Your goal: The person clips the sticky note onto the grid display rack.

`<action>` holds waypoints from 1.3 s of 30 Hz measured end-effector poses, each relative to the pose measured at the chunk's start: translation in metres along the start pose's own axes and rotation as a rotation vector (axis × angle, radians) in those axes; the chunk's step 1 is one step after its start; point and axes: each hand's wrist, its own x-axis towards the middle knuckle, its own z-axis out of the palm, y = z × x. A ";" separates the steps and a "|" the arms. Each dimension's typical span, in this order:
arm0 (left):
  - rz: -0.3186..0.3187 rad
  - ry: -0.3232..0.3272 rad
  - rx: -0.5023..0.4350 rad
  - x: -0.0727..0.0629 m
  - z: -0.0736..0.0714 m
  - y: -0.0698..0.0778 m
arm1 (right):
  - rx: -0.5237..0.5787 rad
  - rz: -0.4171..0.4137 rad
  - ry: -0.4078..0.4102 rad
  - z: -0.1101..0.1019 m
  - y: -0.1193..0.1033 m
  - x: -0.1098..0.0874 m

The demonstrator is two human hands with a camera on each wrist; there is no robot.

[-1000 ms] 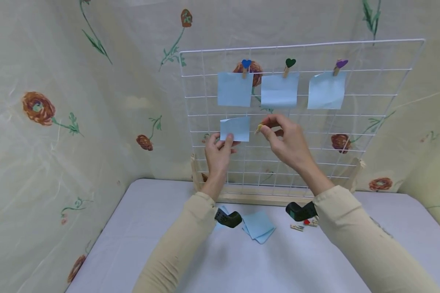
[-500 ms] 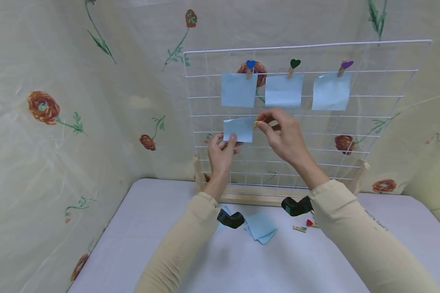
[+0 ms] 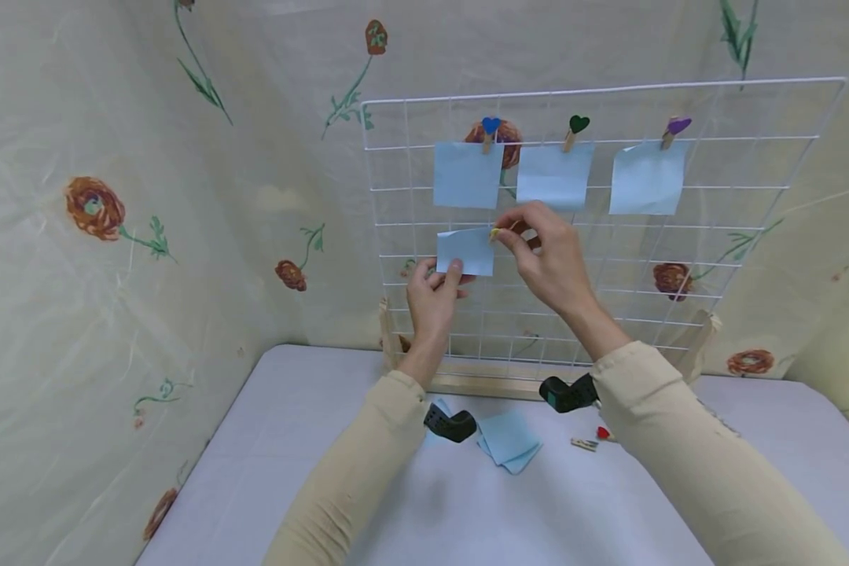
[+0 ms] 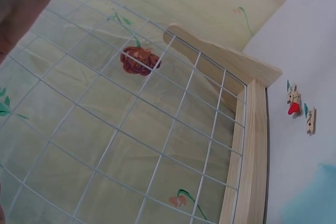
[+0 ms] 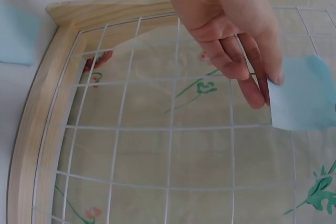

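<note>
My left hand [image 3: 430, 303] holds a light blue paper square [image 3: 464, 245] by its lower edge, thumb in front, against the white wire grid [image 3: 410, 189]. In the right wrist view the same paper [image 5: 304, 95] and left hand [image 5: 231, 30] show from the side. My right hand [image 3: 550, 255] pinches a small yellow-topped clothespin [image 3: 494, 234] at the paper's upper right corner; whether it bites the paper cannot be told. Above, three blue paper squares hang from clothespins topped with a blue heart [image 3: 491, 126], a green heart [image 3: 578, 123] and a purple heart [image 3: 679, 124].
The grid stands in a wooden base [image 3: 488, 385] on a white table [image 3: 311, 424]. Before it lie a few loose blue paper squares [image 3: 511, 440], a clothespin [image 3: 583, 445] and a red-heart clothespin [image 4: 294, 108]. Flowered cloth [image 3: 255, 196] hangs behind.
My right hand has moved left, bringing the yellow clothespin from beside the paper to its upper right corner. My left hand keeps its hold on the paper. The head view has shifted slightly.
</note>
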 end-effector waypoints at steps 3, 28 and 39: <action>0.000 0.010 0.013 0.000 -0.001 -0.002 | 0.002 -0.006 0.024 0.004 0.000 0.001; -0.023 0.025 0.016 0.004 0.003 -0.003 | 0.004 -0.011 0.085 0.012 0.002 0.009; -0.014 0.025 0.014 0.003 0.001 -0.003 | -0.008 -0.023 0.086 0.017 0.002 0.011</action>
